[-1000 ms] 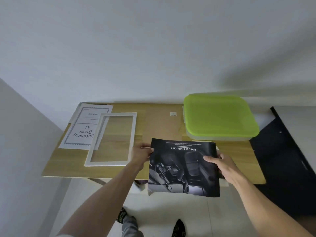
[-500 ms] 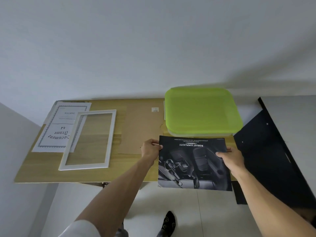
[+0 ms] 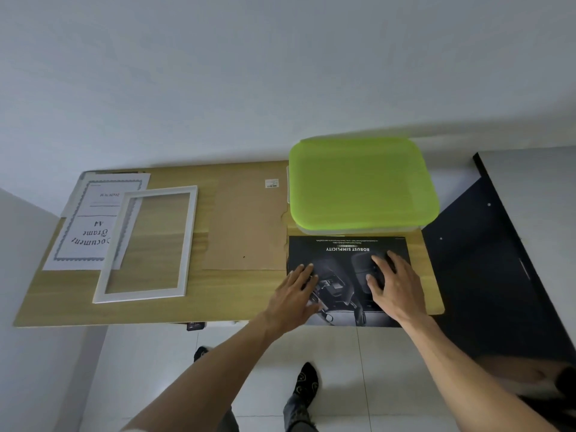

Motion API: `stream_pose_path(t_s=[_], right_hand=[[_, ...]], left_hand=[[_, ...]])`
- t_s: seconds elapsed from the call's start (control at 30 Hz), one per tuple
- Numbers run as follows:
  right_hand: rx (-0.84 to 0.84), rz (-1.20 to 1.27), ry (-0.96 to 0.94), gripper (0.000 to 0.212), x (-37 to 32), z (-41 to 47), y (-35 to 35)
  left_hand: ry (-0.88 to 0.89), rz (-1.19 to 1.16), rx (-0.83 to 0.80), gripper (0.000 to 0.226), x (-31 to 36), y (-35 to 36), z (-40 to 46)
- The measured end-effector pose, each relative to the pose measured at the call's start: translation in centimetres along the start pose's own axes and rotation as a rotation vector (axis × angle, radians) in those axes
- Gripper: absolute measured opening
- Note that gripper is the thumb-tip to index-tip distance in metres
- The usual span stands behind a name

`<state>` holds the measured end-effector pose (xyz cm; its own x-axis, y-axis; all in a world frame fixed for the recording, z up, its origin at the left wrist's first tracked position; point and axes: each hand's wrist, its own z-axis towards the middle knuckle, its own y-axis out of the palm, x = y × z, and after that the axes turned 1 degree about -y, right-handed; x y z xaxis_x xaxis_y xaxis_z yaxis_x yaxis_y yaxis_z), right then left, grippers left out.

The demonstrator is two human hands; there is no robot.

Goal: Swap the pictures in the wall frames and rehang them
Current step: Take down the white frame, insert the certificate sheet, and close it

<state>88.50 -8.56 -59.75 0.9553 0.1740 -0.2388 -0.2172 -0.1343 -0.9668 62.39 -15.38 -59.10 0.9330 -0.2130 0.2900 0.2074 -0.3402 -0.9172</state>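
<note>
Lighting's pretty soft and even here, kinda dim and cool, no hard hotspots. The wall (image 3: 280, 73) goes grey with a broad soft shadow stretching across it above and right of the fingers (image 3: 378, 263). Faint shadows sit under both hands on the dark poster (image 3: 349, 244), which has a slight sheen near its close edge. The green lid (image 3: 361, 182) looks a bit smeared along its far edge. Heavy wide-angle bend: the desk (image 3: 218, 307) edge curves, and the bottom right corner is blurry mush. Upside-down text on the certificate (image 3: 90, 222) left of the fingers stays readable.
</note>
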Motion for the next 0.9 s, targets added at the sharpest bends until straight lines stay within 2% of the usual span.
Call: stream_pose_path(t_s=[0.2, 0.53, 0.6, 0.7, 0.9], right_hand=[[-0.042, -0.013, 0.019, 0.052, 1.2, 1.1, -0.9], [-0.095, -0.076, 0.043, 0.053, 0.1, 1.2, -1.4], [-0.064, -0.09, 0.026, 0.051, -0.4, 0.8, -1.5], [0.002, -0.036, -0.024, 0.048, -1.9, 0.3, -1.7], [0.008, 0.061, -0.156, 0.051, -7.4, 0.2, -2.9]], left_hand=[[-0.039, 0.019, -0.09, 0.075, 1.3, -1.1, 1.7], [-0.043, -0.003, -0.102, 0.075, 1.4, -1.3, 1.9], [-0.013, -0.022, -0.073, 0.075, 1.1, -1.4, 1.3], [0.003, -0.076, 0.072, 0.068, 0.1, -1.9, 0.2], [-0.163, -0.162, 0.163, 0.058, -4.4, -5.3, -1.9]])
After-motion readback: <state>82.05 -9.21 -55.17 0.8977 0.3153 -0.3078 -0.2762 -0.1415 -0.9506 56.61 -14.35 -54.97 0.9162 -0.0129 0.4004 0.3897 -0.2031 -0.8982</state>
